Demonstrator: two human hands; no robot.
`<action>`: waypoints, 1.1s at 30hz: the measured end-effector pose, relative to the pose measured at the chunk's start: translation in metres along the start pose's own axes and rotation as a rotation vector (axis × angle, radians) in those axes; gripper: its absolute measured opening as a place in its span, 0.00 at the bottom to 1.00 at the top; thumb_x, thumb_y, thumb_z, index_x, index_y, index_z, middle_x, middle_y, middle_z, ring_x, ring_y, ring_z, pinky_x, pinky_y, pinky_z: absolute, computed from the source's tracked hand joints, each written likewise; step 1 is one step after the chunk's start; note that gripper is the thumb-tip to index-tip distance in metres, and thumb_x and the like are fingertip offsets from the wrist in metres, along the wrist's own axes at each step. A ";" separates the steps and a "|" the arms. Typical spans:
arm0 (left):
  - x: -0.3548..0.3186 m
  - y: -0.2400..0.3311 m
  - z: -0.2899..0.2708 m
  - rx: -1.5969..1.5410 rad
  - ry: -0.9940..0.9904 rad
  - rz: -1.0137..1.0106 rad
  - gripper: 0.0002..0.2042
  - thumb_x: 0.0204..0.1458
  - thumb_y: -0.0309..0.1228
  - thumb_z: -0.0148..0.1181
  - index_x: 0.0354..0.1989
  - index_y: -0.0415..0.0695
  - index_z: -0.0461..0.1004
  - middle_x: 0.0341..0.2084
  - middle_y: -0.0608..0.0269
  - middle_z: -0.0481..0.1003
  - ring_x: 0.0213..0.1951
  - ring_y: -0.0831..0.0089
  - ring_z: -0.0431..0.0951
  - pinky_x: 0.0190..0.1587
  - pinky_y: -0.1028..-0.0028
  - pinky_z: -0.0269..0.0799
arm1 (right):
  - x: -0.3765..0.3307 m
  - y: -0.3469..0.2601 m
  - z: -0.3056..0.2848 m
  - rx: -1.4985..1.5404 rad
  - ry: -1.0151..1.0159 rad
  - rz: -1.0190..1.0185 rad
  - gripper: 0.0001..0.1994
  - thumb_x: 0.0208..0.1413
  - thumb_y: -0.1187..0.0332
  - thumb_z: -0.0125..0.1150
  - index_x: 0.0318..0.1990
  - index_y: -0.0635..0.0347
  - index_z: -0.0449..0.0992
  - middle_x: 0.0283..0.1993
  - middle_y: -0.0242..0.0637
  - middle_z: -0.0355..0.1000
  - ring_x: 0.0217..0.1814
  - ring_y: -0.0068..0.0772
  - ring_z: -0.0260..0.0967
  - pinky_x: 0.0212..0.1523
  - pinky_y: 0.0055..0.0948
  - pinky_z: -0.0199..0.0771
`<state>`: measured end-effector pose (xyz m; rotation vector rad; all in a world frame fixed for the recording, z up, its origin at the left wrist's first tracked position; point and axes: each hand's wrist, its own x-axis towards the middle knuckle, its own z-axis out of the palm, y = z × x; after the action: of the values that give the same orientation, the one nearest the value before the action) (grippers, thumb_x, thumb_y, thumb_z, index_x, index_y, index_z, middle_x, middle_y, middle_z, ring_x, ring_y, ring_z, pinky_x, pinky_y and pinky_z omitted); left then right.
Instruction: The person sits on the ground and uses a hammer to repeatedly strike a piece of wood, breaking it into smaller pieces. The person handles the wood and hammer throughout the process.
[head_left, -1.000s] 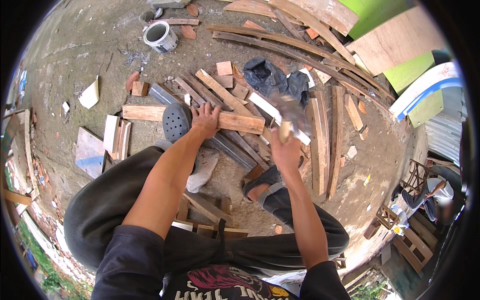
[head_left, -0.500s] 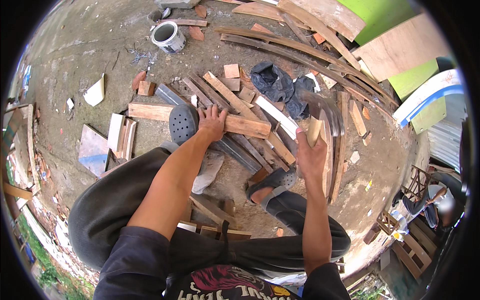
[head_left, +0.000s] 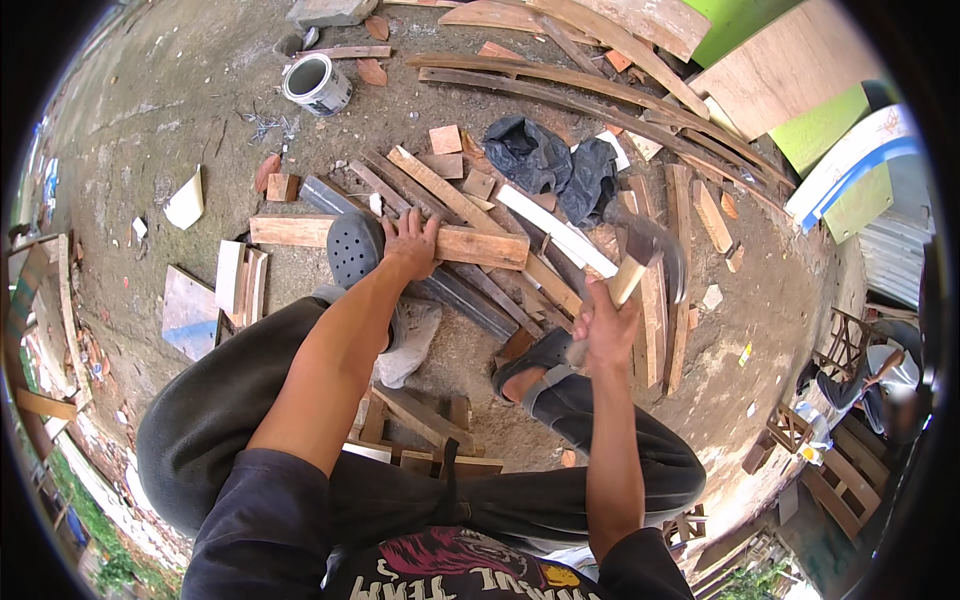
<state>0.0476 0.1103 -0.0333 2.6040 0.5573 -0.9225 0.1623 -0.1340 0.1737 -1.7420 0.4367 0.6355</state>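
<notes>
My left hand (head_left: 408, 245) grips a short wooden beam (head_left: 482, 248) from above, its fingers bent over the upper edge. The beam lies across several loose strips, and a dark clog (head_left: 355, 250) on my left foot rests over it, just left of the hand. My right hand (head_left: 606, 325) is closed round the handle of a wooden-handled hammer (head_left: 628, 280). Its curved metal head is smeared by motion and stands to the right of the beam's end, apart from it. A white strip (head_left: 556, 232) lies between the beam and the hammer.
Long planks (head_left: 600, 90) spread across the far right, near a crumpled black plastic bag (head_left: 535, 155). A paint can (head_left: 317, 85) stands at the far left. Small boards (head_left: 243, 280) lie left of my knee. A person (head_left: 872, 375) sits at the far right.
The hammer in my right hand has swung, its head now turned up and to the right of the handle. My left hand keeps its hold on the beam. The whole view has shifted slightly.
</notes>
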 end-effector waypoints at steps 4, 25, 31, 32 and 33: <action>0.003 0.007 -0.002 -0.020 0.008 0.024 0.45 0.51 0.48 0.66 0.72 0.51 0.46 0.70 0.39 0.45 0.74 0.43 0.41 0.66 0.30 0.37 | 0.012 0.089 0.007 -0.143 -0.062 0.292 0.10 0.57 0.68 0.63 0.32 0.60 0.67 0.16 0.28 0.59 0.11 0.22 0.56 0.12 0.28 0.56; -0.001 0.005 -0.002 -0.014 -0.023 0.026 0.45 0.52 0.50 0.64 0.73 0.49 0.46 0.71 0.38 0.43 0.74 0.44 0.42 0.67 0.31 0.35 | 0.042 0.045 -0.005 -0.608 -0.310 0.304 0.13 0.57 0.64 0.60 0.32 0.68 0.74 0.16 0.37 0.67 0.12 0.29 0.65 0.15 0.33 0.66; -0.003 0.002 -0.006 0.019 -0.055 0.008 0.46 0.52 0.52 0.64 0.74 0.49 0.45 0.71 0.39 0.43 0.73 0.44 0.42 0.67 0.32 0.35 | 0.004 -0.016 -0.004 -0.602 -0.069 -0.133 0.12 0.58 0.62 0.62 0.32 0.64 0.73 0.16 0.31 0.65 0.13 0.24 0.61 0.14 0.29 0.61; -0.003 0.002 -0.007 0.021 -0.056 0.004 0.46 0.52 0.52 0.64 0.74 0.49 0.44 0.72 0.39 0.43 0.73 0.44 0.43 0.67 0.32 0.35 | 0.003 -0.022 -0.003 -0.555 -0.039 -0.237 0.12 0.59 0.62 0.62 0.31 0.62 0.72 0.16 0.28 0.64 0.12 0.21 0.59 0.12 0.26 0.58; -0.003 0.003 -0.007 0.019 -0.055 0.007 0.46 0.52 0.52 0.64 0.74 0.49 0.44 0.72 0.39 0.43 0.73 0.44 0.43 0.67 0.32 0.35 | 0.004 -0.024 -0.001 -0.499 -0.040 -0.269 0.12 0.59 0.61 0.62 0.31 0.62 0.73 0.16 0.29 0.65 0.12 0.22 0.59 0.12 0.27 0.59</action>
<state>0.0506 0.1103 -0.0259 2.5868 0.5280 -0.9982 0.1793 -0.1284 0.1895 -2.2070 0.0053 0.6150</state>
